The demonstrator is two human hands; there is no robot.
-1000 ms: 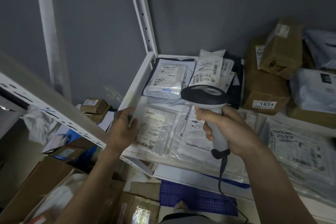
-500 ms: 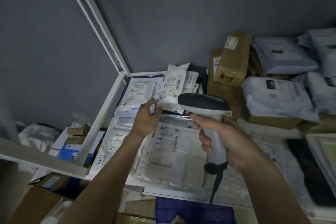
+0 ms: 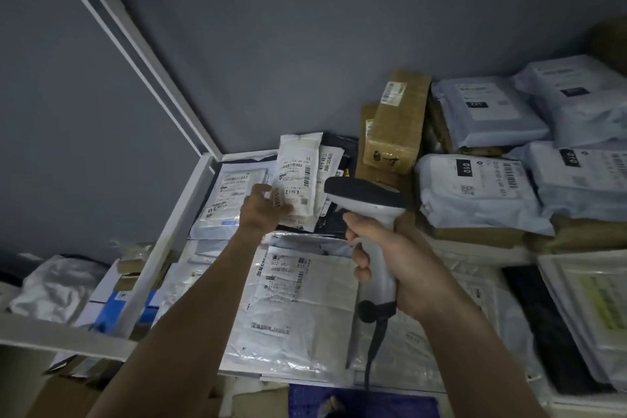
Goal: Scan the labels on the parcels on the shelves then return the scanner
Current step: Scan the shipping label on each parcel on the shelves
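Observation:
My right hand point(image 3: 403, 268) grips the handle of a white barcode scanner point(image 3: 364, 200) with a dark head, its cable hanging down. The head points toward the back of the shelf. My left hand point(image 3: 261, 210) pinches the lower left corner of a small white labelled pouch point(image 3: 298, 180) that leans upright against other flat parcels at the back left. A clear flat mailer with labels point(image 3: 298, 302) lies on the shelf in front, under my forearms.
A white metal shelf frame point(image 3: 176, 214) borders the left side. Brown cardboard boxes point(image 3: 397, 125) stand behind the scanner. White poly mailers point(image 3: 475, 193) are stacked at right. Lower shelves at left hold boxes and a white bag point(image 3: 57, 285).
My left hand went from the flat mailer at the shelf's front edge up to the upright white pouch and took hold of it. The scanner stays in my right hand, raised slightly.

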